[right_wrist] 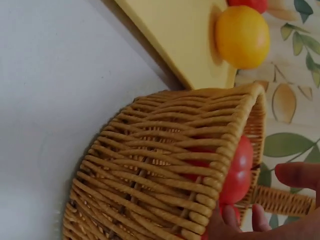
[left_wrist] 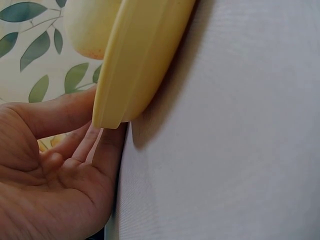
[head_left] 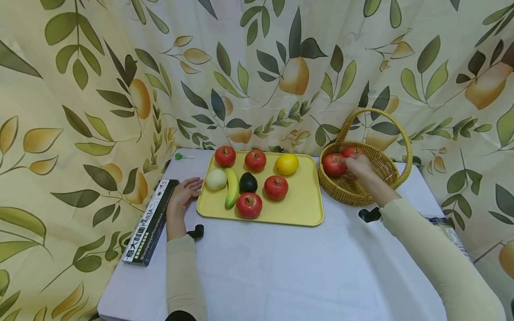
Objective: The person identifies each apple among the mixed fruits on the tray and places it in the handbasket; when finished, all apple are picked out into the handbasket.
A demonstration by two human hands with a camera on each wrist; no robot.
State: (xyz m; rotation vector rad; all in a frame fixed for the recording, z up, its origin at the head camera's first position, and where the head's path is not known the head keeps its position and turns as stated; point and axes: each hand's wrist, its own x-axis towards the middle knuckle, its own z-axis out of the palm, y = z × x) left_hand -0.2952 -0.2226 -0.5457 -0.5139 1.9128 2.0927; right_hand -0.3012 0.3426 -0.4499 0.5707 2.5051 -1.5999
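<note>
My left hand (head_left: pixel 184 195) is at the left edge of the yellow tray (head_left: pixel 299 209). In the left wrist view its thumb (left_wrist: pixel 65 112) meets the tray's rim, and the other fingers extend beside it, partly hidden. On the tray lie several red apples (head_left: pixel 275 187), a yellow lemon-like fruit (head_left: pixel 287 164), a dark avocado (head_left: pixel 248 183), a banana (head_left: pixel 231 188) and a pale round fruit (head_left: pixel 216 179). My right hand (head_left: pixel 359 168) reaches into the wicker basket (head_left: pixel 341 191), beside two red apples (head_left: pixel 334 165). The right wrist view shows its thumb (right_wrist: pixel 297 175) spread away from the fingers, which the basket's rim partly hides.
A black-and-white pasta box (head_left: pixel 150 223) lies along the table's left side. Behind the tray's left corner is a small green-topped item (head_left: pixel 179 156). The basket's tall handle (head_left: pixel 405 138) arches over its opening. A packet (head_left: pixel 449 229) sits partly behind the right forearm.
</note>
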